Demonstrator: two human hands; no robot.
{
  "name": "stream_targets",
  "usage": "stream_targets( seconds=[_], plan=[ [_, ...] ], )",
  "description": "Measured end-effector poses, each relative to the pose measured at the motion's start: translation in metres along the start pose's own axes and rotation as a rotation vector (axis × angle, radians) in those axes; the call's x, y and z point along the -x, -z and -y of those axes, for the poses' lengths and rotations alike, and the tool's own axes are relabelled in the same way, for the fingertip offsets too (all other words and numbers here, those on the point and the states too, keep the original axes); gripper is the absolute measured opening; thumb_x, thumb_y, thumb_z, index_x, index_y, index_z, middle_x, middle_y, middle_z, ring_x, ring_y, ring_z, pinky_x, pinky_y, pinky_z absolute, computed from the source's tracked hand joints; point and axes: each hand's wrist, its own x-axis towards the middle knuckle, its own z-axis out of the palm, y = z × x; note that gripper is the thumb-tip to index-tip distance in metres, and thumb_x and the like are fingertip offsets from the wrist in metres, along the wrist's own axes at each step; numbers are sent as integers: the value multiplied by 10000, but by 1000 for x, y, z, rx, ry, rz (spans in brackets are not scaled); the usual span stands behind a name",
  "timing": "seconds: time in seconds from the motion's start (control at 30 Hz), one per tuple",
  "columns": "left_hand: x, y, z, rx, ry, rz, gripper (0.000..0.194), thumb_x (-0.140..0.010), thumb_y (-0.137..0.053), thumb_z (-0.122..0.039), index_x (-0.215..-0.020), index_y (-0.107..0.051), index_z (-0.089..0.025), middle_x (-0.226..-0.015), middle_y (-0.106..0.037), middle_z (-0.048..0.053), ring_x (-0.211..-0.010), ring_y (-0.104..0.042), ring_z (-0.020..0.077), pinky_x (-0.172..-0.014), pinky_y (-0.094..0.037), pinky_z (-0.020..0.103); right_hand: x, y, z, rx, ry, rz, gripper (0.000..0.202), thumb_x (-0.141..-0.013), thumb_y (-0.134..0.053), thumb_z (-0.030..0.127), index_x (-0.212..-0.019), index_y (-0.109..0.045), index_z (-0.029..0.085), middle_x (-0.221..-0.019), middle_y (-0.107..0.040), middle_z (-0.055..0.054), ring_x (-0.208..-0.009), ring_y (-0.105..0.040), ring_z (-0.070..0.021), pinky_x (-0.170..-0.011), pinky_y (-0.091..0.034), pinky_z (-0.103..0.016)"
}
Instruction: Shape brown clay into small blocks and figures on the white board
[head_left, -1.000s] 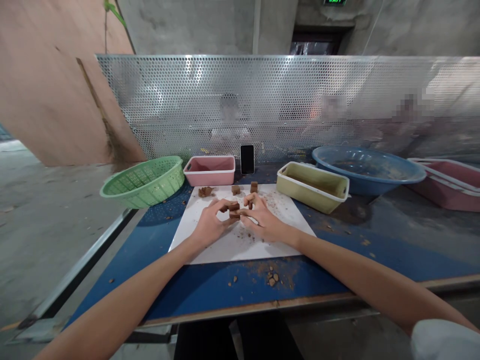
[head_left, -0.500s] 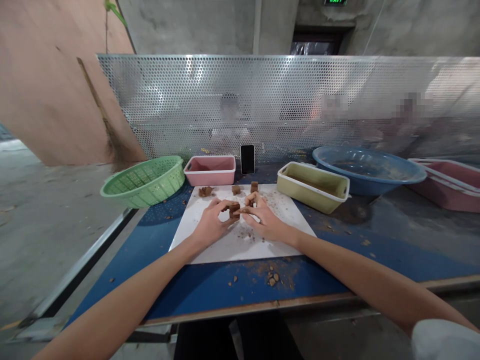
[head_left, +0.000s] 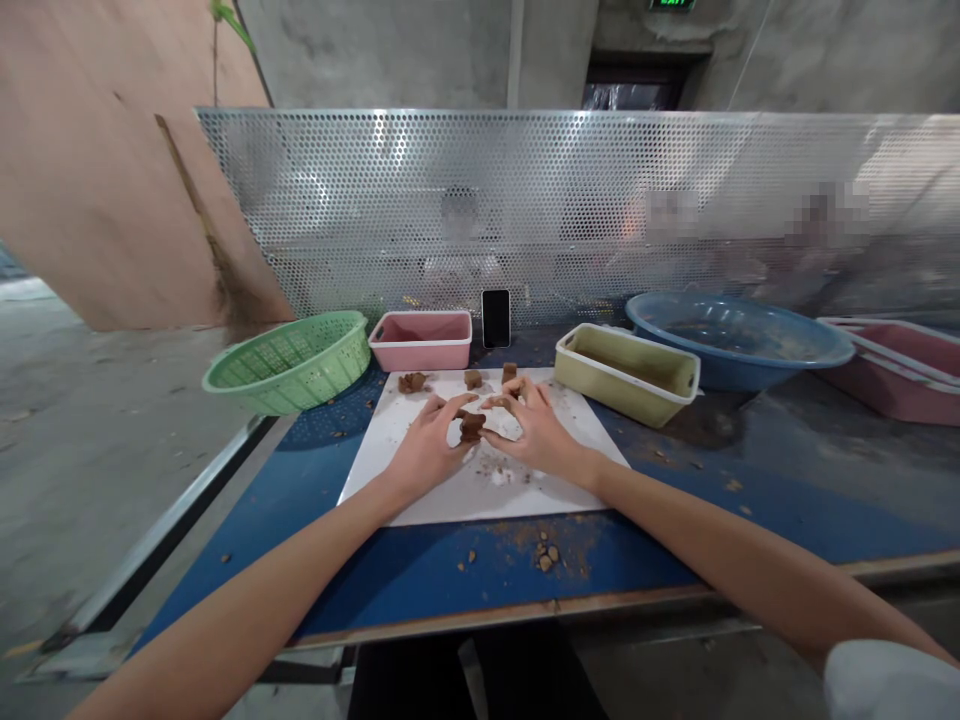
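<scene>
Already we have three shaped brown pieces [head_left: 471, 379] set along the white board's [head_left: 420, 495] far edge; our left hand [head_left: 426, 445] and right hand [head_left: 534, 435] pinch a fourth clay lump [head_left: 472, 426] in a fingertip grip, unfinished.

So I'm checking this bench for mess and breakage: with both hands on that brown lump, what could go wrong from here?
The brown lump, pinched between the left hand and right hand, looks crumbly; it may break apart, adding to the crumbs near the table edge. A stray elbow or wrist could also knock the small brown pieces behind it, or the phone propped upright.
</scene>
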Motion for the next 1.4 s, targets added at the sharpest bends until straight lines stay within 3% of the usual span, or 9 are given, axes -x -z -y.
stream_targets(
  seconds=[0.27, 0.6, 1.0, 1.27, 1.4],
  plan=[
    [1, -5, -2, -39, -52, 3, 589, -880, -716, -169, -1431, -522, -244, -1137, -731, 76, -1139, -652, 284, -1012, -544, 459, 0, 0, 7, 141, 104, 22, 245, -997, -675, 410, -1158, -651, 227, -1140, -588, -120, -1132, -561, -298, -960, -410, -476],
    [2, -3, -10, -7, -33, 44, 641, -836, -704, -109, -1428, -501, -248, -1142, -743, 52, -1188, -632, 274, -1014, -546, 433, 0, 1, 8, 73, 137, 67, 156, -996, -667, 343, -1097, -675, 224, -1155, -583, -118, -1155, -550, -287, -1007, -416, -476],
    [2, -3, -11, 51, 15, 78, 625, -861, -718, -161, -1439, -492, -242, -1152, -727, 62, -1216, -634, 275, -1063, -533, 463, -1, -2, 8, 63, 109, 55, 137, -1008, -685, 351, -999, -727, 221, -1109, -647, -83, -1088, -565, -257, -954, -357, -445],
    [3, -5, -9, 62, 15, 73, 616, -863, -708, -164, -1431, -489, -249, -1152, -712, 60, -1195, -649, 267, -1067, -532, 465, 0, -4, 6, 24, 93, 53, 135, -1010, -680, 352, -1031, -702, 221, -1117, -622, -89, -1118, -553, -262, -969, -399, -455],
    [3, -4, -9, 88, 48, 79, 672, -832, -706, -145, -1450, -467, -257, -1267, -665, 84, -1167, -686, 263, -1064, -540, 473, 0, -2, 10, -24, 56, 65, 196, -965, -730, 391, -1078, -690, 236, -1140, -599, -94, -1128, -552, -277, -990, -438, -480]
  ],
)
